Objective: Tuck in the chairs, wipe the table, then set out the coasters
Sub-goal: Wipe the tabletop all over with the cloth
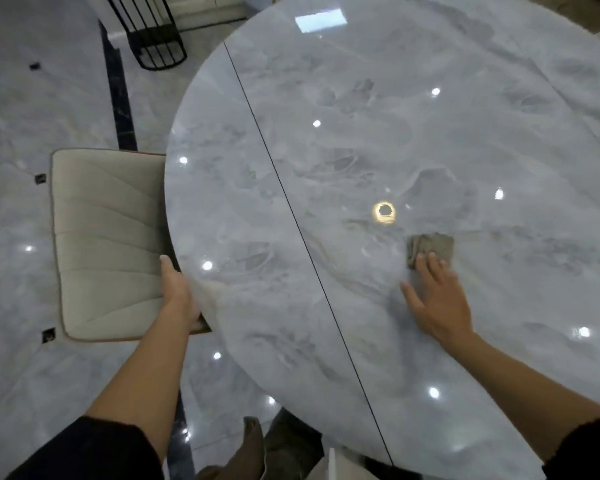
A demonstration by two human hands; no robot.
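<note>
The person wears a black top. The left sleeve (84, 452) and right sleeve (589, 445) both end near the elbow with soft, slightly fuzzy cuff edges. The forearms, left hand (177, 289) and right hand (437, 299) are bare.

Dim, soft frame; ceiling-light glare dots the glossy table (361, 98).

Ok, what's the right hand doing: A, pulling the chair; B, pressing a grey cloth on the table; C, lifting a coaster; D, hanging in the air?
B: the right hand lies with straight fingers on the grey cloth, flat on the marble table.
</note>
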